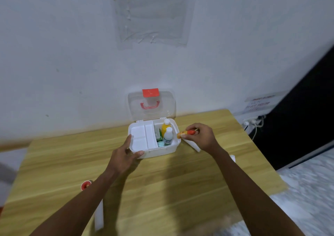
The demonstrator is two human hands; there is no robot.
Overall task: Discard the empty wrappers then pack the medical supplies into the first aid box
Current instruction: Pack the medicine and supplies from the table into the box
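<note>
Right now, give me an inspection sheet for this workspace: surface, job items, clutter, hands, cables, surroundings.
Surface: wooden table, set against the wall.
Job's things: first aid box open, clear lid upright; white tray over its left half; yellow bottle and white bottle standing in the right compartment beside a green packet; orange tube outside, in hand.
Clutter: white carton right of the box; white strip and red-white round item on the near left.
Hands: left hand grips the box's front-left corner; right hand pinches the tube.
Cables: power strip with cords, far right by the wall.
Surroundings: plastic sheet taped to wall; paper notice; dark panel right.
</note>
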